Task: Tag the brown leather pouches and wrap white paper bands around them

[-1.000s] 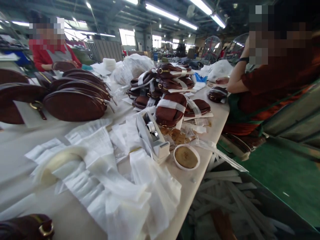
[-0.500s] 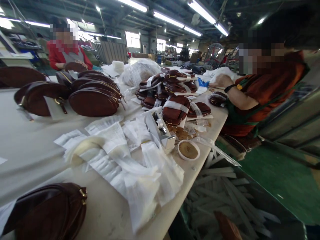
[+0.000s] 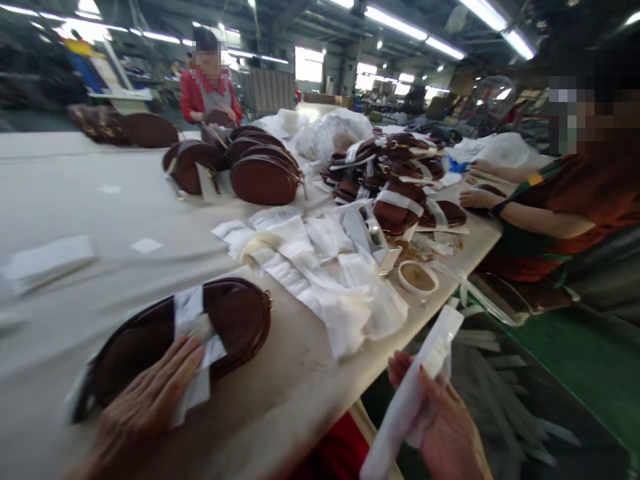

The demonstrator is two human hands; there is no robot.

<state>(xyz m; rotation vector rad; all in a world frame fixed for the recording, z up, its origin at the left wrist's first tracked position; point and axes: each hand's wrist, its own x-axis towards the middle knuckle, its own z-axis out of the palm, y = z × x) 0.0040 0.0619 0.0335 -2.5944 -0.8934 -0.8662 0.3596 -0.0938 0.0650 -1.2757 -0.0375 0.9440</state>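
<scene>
My left hand (image 3: 150, 400) lies with its fingers stretched out over a dark brown oval bag (image 3: 235, 320), at the lower left of the table. The fingertips touch a white wrap (image 3: 189, 303) that runs across the bag. Past the table's front edge, my right hand (image 3: 440, 413) grips a long white strip of folded wrapping material (image 3: 425, 363) between thumb and fingers. A pile of loose white wrapping sheets (image 3: 295, 260) lies on the table ahead of both hands.
Several brown bags (image 3: 265, 179) stand farther back, and wrapped ones (image 3: 400, 207) are stacked at the right. A tape dispenser (image 3: 373, 233) and a round white tub (image 3: 418, 277) sit near the edge. Below is a bin of strips (image 3: 493, 387). A co-worker (image 3: 565, 200) sits at the right.
The view has swung left, so the scene sits farther right. Both my hands have come into view, the right one with the white strip. More of the near bag shows.
</scene>
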